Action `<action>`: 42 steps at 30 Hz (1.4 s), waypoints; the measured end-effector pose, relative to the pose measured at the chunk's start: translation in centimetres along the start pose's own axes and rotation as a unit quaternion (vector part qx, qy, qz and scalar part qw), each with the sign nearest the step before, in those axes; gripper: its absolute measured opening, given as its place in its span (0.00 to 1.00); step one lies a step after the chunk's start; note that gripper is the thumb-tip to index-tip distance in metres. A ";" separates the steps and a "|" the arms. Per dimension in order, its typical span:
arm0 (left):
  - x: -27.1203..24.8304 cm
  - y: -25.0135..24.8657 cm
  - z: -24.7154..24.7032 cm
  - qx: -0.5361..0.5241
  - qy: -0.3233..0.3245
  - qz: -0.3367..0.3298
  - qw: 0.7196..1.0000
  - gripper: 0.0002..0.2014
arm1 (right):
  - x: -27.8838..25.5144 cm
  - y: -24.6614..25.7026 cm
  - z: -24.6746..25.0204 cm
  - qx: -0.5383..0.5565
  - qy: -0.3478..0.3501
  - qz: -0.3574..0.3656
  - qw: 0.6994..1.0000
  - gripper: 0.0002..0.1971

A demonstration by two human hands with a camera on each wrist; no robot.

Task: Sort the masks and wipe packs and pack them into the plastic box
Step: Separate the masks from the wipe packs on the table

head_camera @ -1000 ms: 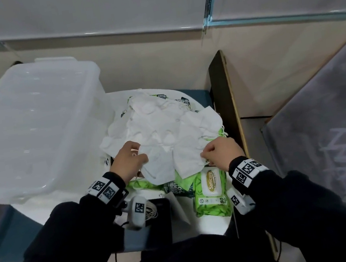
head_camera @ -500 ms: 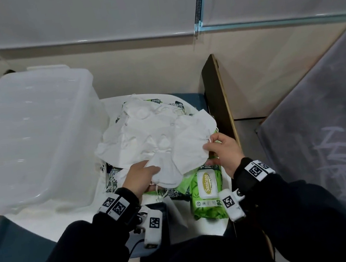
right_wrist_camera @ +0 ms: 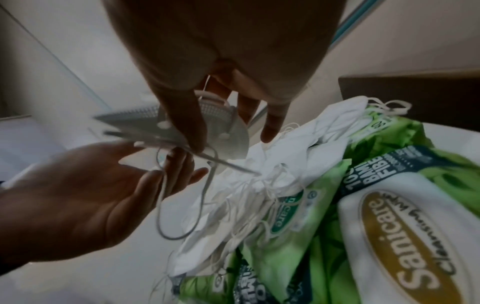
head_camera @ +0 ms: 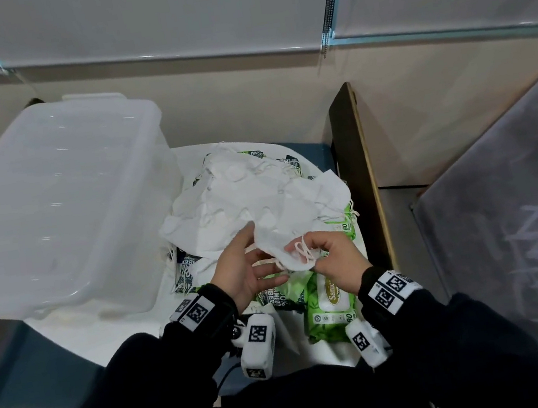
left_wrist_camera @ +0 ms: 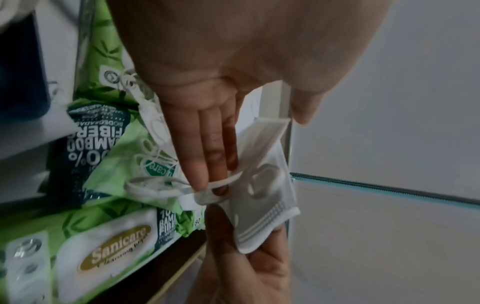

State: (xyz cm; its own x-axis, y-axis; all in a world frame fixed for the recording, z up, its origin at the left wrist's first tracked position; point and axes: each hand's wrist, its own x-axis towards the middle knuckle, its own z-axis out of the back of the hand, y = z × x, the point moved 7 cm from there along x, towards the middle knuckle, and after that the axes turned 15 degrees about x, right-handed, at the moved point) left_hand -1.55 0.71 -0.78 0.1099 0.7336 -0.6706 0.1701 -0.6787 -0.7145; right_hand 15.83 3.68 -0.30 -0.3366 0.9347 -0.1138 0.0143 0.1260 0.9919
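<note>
Both hands are raised over the near edge of the mask pile, one white mask between them. Right hand: grip closed on the mask, thumb and fingers pinching its near edge where the ear loops bunch up (confirmed in the right wrist view, thumb pressed on the mask's rim). Left hand: palm turned up, fingers straight and spread; fingertips touch the underside of the same mask, nothing clasped. In the left wrist view a loop of elastic drapes across the left fingers.

The remaining masks lie heaped on the round white surface, covering several green wipe packs. One pack, label "Sanicare" facing up, sits just below the right wrist; others poke out under the pile's left and right edges.

Plastic box: translucent, left of the pile, resting on the surface's left part, tilted. Contents cannot be made out through its wall.
</note>
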 end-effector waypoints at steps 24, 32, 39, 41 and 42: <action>-1.4 -4.6 4.1 0.307 -0.152 -0.254 0.905 0.15 | 0.7 1.1 -2.9 0.212 -0.062 -0.136 0.966 0.24; -1.4 -3.2 9.4 0.230 -0.148 -0.218 0.937 0.04 | 0.5 -1.9 -7.0 0.187 -0.045 -0.262 0.946 0.10; -1.0 1.0 13.5 0.120 -0.065 -0.090 0.987 0.07 | -1.5 -1.8 -9.1 0.409 -0.182 -0.252 0.858 0.15; -1.6 1.4 13.0 0.105 -0.039 -0.084 0.990 0.09 | -1.8 -1.9 -10.5 0.421 -0.190 -0.238 0.854 0.15; -1.9 1.4 12.7 0.093 -0.030 -0.083 0.992 0.09 | -1.9 -2.1 -11.1 0.383 -0.190 -0.236 0.873 0.16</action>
State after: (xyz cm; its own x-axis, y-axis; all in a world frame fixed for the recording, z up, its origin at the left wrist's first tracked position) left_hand -13.99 -2.06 -3.03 0.0364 0.8365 -0.5467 -0.0033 -0.5470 -0.8371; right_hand 5.99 -2.08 -1.59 -0.1419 0.7429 -0.6542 0.6329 0.5762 0.5171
